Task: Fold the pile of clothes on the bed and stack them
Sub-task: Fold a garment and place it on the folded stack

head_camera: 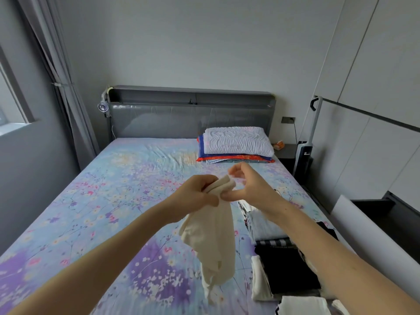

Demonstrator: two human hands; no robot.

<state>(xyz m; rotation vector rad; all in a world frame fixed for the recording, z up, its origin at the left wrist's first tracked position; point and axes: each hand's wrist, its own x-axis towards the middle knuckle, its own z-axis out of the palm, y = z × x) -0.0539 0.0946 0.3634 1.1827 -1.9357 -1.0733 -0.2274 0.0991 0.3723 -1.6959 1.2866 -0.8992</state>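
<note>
We hold a cream garment up over the bed near the centre of the frame. Our left hand has its grip clamped on the bunched top of the cloth, and the rest hangs down from it, its lower end trailing towards the flowered sheet in the lower middle. Our right hand is just beside it: its lower fingers touch the top edge of the cloth, while thumb and forefinger stand apart above it, closed on nothing we can see. At the lower right of the frame lie folded clothes, dark, striped and white pieces close together on the bed. A white pillow rests on folded blankets at the upper right, against the grey headboard.
</note>
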